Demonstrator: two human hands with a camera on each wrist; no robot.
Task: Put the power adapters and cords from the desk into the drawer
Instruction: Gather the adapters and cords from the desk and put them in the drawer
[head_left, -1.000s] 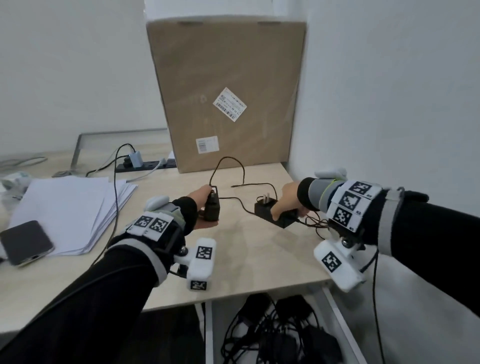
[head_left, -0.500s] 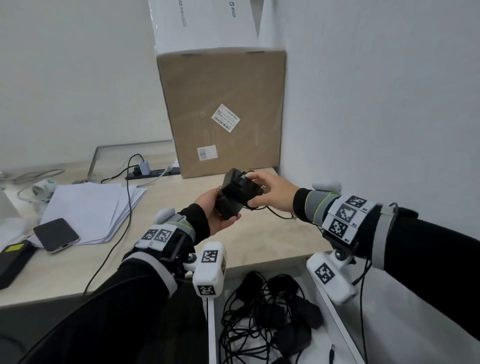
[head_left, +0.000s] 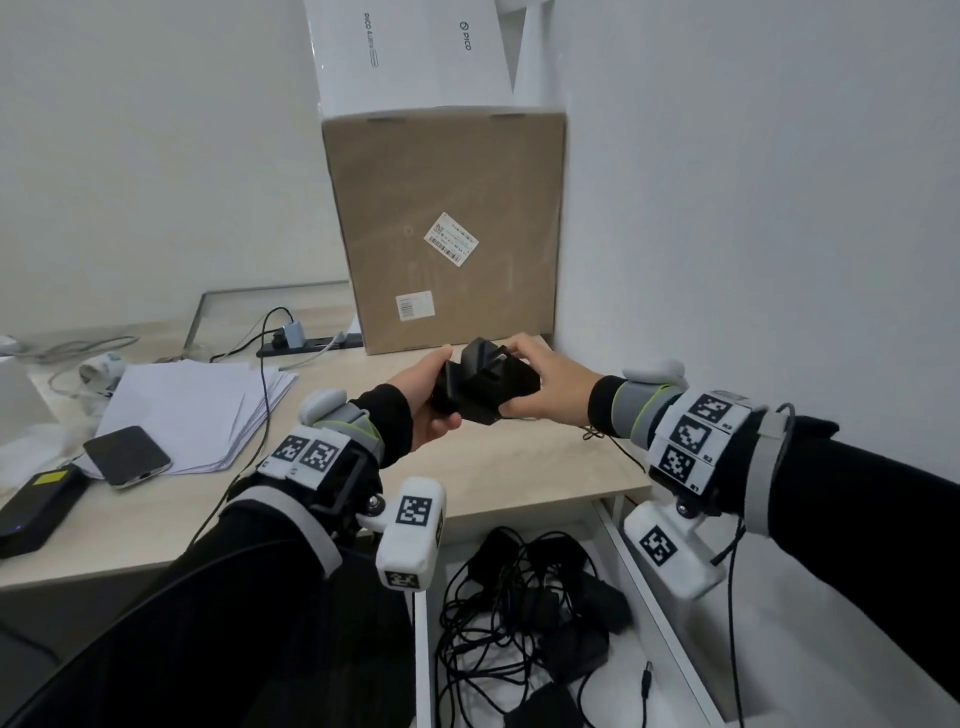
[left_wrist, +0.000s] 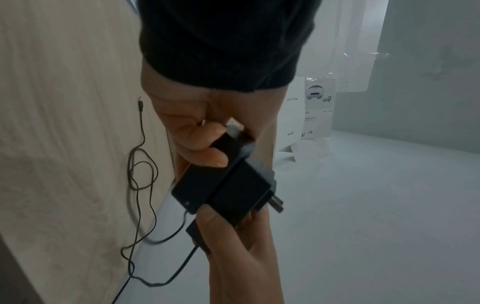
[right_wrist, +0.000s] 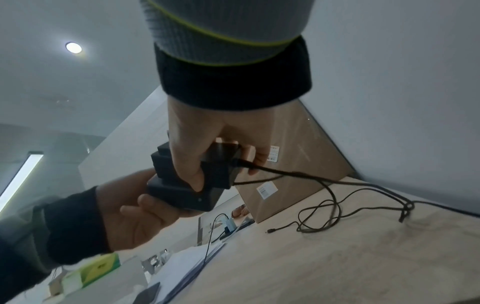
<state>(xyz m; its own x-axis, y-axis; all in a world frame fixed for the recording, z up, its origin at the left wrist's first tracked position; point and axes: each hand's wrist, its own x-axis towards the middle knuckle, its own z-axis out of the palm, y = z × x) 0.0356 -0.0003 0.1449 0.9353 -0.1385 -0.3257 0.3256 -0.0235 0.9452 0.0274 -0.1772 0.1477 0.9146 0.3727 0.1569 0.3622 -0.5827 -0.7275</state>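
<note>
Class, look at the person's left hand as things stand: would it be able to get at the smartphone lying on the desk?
Probably not yet. The left hand holds the black power adapters together with the right hand; the smartphone lies unobstructed beside the papers.

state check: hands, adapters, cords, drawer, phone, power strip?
left hand: grips the power adapters from below
right hand: grips the power adapters from above
power adapters: bunched together, held above the desk
cords: trailing from the adapters, looped slack on the desk
drawer: open, black adapters and cables inside
phone: screen dark, lying on the papers
power strip: charger plugged in
</note>
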